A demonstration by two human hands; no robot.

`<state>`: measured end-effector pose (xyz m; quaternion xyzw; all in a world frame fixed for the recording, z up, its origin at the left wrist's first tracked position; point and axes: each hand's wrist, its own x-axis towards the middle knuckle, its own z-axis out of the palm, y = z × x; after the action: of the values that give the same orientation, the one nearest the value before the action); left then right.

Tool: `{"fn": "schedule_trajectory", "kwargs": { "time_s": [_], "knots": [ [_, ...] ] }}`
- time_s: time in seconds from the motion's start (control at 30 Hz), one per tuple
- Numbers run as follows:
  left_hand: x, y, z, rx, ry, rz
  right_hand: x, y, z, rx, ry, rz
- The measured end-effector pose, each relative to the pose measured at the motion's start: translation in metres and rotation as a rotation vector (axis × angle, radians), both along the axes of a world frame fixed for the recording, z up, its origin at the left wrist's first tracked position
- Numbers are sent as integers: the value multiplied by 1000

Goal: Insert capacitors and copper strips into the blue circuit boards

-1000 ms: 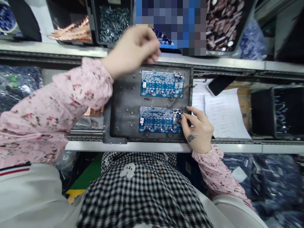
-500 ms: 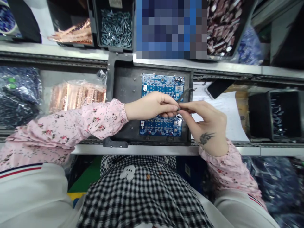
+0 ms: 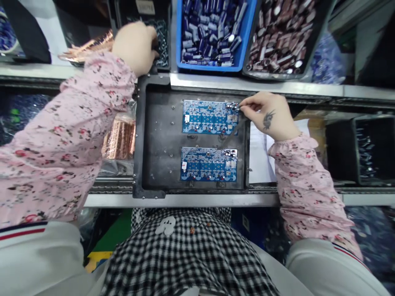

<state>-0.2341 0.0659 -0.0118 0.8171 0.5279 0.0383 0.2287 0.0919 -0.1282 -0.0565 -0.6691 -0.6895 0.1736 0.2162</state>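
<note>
My left hand [image 3: 135, 46] reaches into the black bin [image 3: 168, 12] of small dark, shiny parts [image 3: 162, 43]. Its thumb and forefinger are apart; the other fingertips are hidden. At the upper right corner of the upper blue circuit board [image 3: 194, 109], my right hand [image 3: 270, 115] is closed in a pinch. Whatever sits between those fingertips is too small to make out. A thin dark strip [image 3: 230, 137], blurred, slants from beneath that hand across the board's lower right corner. Below lies a second blue circuit board [image 3: 203, 166]. Both boards lie in a black tray [image 3: 157, 139].
Behind the tray stand a blue bin [image 3: 210, 68] of blue-purple cylindrical capacitors and a dark bin [image 3: 247, 68] of brown ones. Copper-coloured strips [image 3: 119, 137] lie at the left. Paper sheets [image 3: 261, 156] and another black bin [image 3: 339, 144] are at the right.
My hands have parted from over the tray. The left has moved up and left into the bin of small parts; the right has moved up to the upper board's corner.
</note>
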Motion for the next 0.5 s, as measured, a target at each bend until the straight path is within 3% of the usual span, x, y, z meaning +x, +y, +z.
{"fn": "schedule_trajectory", "kwargs": {
  "time_s": [0.1,0.37,0.43,0.5],
  "knots": [
    [-4,-3,-3,5,33,-54,-2,-1,-2,-4,-25,7],
    [-2,-8,2,225,-81,-16,0,-1,1,-4,-66,26],
    [5,-19,4,221,-199,-6,0,-1,1,-13,-80,25],
    [18,-45,6,98,-413,-11,0,-1,3,-26,-90,17]
  ]
}}
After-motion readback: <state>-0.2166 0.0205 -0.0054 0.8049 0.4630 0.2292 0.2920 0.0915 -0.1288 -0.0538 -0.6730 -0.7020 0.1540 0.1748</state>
